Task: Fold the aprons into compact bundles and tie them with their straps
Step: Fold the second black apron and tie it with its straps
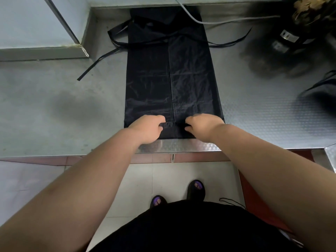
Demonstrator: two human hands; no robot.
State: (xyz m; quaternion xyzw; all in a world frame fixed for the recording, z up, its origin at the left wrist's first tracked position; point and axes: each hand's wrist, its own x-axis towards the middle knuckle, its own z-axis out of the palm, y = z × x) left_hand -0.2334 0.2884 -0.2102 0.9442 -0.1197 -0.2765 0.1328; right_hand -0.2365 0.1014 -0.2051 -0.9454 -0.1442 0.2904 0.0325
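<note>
A black apron (171,73) lies on the steel counter (54,106), folded lengthwise into a long narrow strip with both sides meeting at a centre seam. Its straps (116,42) trail out left and right near the far end. My left hand (148,127) grips the near hem left of the seam, fingers curled into the fabric. Just right of the seam, my right hand (202,125) grips the same hem. The near edge of the apron is bunched up slightly between both hands, close to the counter's front edge.
A grey cable (218,20) crosses the far end of the apron. Dark blurred items (291,42) sit at the back right, and another black cloth heap (321,95) lies at the right edge. A raised steel ledge (45,51) stands at the back left.
</note>
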